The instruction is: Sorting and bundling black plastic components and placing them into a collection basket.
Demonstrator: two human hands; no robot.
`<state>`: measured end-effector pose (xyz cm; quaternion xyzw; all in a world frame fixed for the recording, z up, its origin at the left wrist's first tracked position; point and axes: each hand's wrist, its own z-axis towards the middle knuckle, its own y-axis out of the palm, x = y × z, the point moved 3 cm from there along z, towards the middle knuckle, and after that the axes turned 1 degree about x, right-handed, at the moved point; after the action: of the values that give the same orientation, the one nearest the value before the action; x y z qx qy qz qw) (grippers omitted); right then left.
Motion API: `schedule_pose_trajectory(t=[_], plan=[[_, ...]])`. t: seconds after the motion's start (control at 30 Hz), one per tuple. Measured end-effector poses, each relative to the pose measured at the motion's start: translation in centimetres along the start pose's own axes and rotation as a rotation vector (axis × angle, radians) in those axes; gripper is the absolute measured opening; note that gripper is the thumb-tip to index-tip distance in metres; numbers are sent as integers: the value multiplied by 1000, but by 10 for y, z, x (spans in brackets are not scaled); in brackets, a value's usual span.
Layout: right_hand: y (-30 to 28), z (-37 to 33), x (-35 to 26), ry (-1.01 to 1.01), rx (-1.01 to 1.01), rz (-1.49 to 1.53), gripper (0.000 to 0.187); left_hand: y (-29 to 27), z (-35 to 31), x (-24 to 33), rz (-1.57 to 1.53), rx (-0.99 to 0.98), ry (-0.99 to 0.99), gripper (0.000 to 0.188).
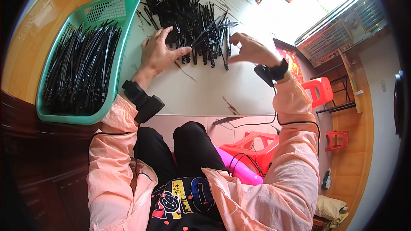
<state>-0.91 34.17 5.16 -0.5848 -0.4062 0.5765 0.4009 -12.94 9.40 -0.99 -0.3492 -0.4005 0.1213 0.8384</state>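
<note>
- Your left hand (159,53) lies flat, fingers spread wide, on the near left edge of the pile of black plastic strips (190,23); it grips nothing.
- Your right hand (250,49) hovers at the pile's right side, thumb and fingers curved and narrowly apart, with the strip ends just beside them; you cannot tell whether it pinches one.
- The pile sits on the white marble table (205,90), at its far middle, between your two hands and beyond them.
- The green basket (109,10), filled with more black strips, stands left of your left hand.
</note>
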Motion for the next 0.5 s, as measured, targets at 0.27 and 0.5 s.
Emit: schedule_pose_trajectory(t=[0.27, 0.5], plan=[[25, -10, -3, -181, 140, -41, 63, 4, -5, 8, 182, -132, 46, 119], [24, 18, 5, -140, 230, 70, 58, 6, -5, 5, 145, -123, 33, 121]])
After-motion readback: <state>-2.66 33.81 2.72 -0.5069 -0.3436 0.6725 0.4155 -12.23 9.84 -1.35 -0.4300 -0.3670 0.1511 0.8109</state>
